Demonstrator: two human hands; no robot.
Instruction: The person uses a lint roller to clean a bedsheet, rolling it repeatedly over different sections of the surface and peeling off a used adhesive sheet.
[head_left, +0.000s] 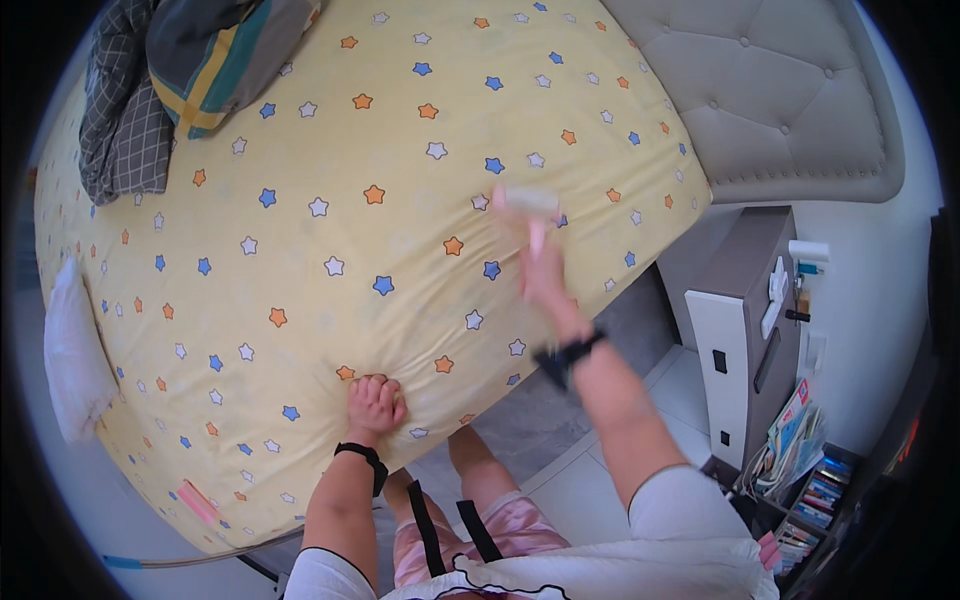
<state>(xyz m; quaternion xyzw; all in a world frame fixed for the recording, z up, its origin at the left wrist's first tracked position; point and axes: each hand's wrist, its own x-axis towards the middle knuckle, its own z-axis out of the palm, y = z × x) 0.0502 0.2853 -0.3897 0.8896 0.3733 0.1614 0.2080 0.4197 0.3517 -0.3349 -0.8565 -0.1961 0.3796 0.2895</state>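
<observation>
A pale yellow bed sheet (400,230) printed with blue, orange and white stars covers the mattress. My right hand (543,277) reaches out over its right part, fingers wrapped round the pink handle of a lint roller (528,203). The roller's whitish head is smeared by motion, on or just above the sheet. Close to the bed's near edge, my left hand (376,405) lies on the sheet with its fingers curled in, gripping the cloth. Both wrists wear black bands.
A striped pillow (225,60) and a grey checked quilt (125,130) lie at the far left. A white pillow (75,355) and a pink item (197,502) are on the left side. To the right stand a padded headboard (780,100), a bedside cabinet (735,270) and a book rack (825,490).
</observation>
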